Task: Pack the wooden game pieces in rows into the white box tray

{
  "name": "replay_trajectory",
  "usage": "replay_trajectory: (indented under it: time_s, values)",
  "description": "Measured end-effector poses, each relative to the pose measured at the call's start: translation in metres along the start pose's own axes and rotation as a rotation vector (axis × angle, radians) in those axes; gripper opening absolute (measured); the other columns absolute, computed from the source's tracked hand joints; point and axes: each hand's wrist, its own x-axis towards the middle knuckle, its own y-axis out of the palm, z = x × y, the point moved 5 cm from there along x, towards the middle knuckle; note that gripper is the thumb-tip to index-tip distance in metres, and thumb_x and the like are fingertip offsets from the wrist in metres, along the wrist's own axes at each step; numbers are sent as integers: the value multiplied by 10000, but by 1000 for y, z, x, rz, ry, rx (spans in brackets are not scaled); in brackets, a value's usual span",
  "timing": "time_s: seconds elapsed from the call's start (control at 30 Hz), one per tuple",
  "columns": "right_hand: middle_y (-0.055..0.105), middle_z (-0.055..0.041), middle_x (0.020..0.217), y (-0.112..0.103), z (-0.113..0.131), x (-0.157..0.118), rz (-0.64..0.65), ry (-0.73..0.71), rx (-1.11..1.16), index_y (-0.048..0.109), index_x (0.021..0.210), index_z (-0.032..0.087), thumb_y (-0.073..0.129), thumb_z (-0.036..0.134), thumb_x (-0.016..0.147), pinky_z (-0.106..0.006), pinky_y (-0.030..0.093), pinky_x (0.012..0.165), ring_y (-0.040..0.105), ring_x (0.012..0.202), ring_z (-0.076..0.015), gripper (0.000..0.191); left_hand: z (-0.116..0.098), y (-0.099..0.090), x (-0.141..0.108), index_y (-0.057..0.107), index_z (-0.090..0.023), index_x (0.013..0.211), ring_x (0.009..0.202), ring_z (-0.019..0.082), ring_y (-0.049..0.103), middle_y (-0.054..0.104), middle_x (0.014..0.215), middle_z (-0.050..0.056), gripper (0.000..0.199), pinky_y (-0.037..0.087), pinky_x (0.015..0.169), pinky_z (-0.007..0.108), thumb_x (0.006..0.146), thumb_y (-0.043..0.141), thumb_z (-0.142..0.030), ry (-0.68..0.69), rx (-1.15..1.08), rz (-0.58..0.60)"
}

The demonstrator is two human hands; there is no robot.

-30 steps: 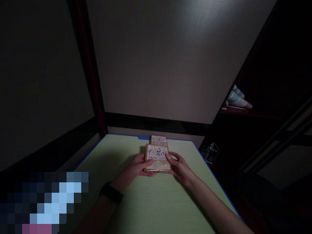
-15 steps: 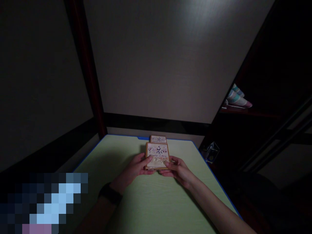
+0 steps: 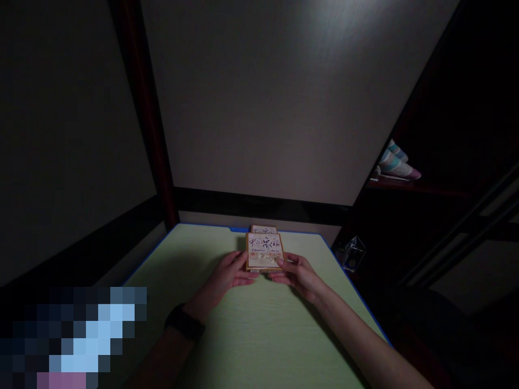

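Note:
A square Chinese chess box (image 3: 264, 253) with a pale printed lid and an orange-brown rim is held between both hands over the table. My left hand (image 3: 232, 273) grips its left side, thumb along the side edge and fingers beneath the near corner. On the opposite side, my right hand (image 3: 299, 276) has its thumb on the lid's near right corner and its fingers underneath. Just behind the held box is a second, matching Chinese chess box (image 3: 264, 229), its front part hidden by the nearer one. A dark band circles my left wrist.
The light green table (image 3: 243, 329) has a blue edge and stands against a panelled wall (image 3: 255, 119). Past its right edge sits a small dark, shiny package (image 3: 354, 255). A shelf farther right holds a striped cloth item (image 3: 399, 165).
The held Chinese chess box has shifted slightly away from me and to the right, covering more of the box behind. My left thumb has moved off its lid to the side edge.

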Motion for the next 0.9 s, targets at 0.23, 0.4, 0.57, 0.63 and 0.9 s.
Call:
replay_trajectory:
  time_s: [0.23,0.4,0.57,0.63,0.9]
  values:
    - [756,-130,742,-16,26,56,-152,48,-40,638,944,74,801,137,762,-214,604,455,711,533,-177,252,3,-14,3,530,-151,1152,778,223,757,747,1066,174,367,607,813,384,877,659,-358,-26,32,-126]
    - [722,-104,636,-25,30,84,-214,-8,-175,605,1006,81,863,227,715,-204,565,412,684,479,-179,415,4,-13,6,549,-157,1107,768,214,751,754,1032,152,326,603,778,364,856,668,-328,-60,72,-123]
    - [686,-46,535,-35,28,84,-327,-83,-584,540,1236,105,789,476,768,-305,549,449,649,430,-216,647,8,-20,13,608,-154,1020,834,229,744,763,962,122,354,592,803,358,744,769,-307,-18,87,-152]
    - [747,-125,705,-35,35,76,-426,-193,-947,560,1286,102,666,579,838,-387,584,663,732,646,-276,663,12,-25,19,637,-151,968,872,235,735,766,940,111,318,590,811,354,724,774,-301,16,119,-171]
    - [627,-110,1371,-25,22,69,-231,-492,-1230,477,1476,224,597,406,899,-377,442,1039,613,1206,-285,617,-5,-18,42,703,-199,1136,1220,263,611,708,1238,98,375,430,1098,355,761,685,-190,295,537,-346]
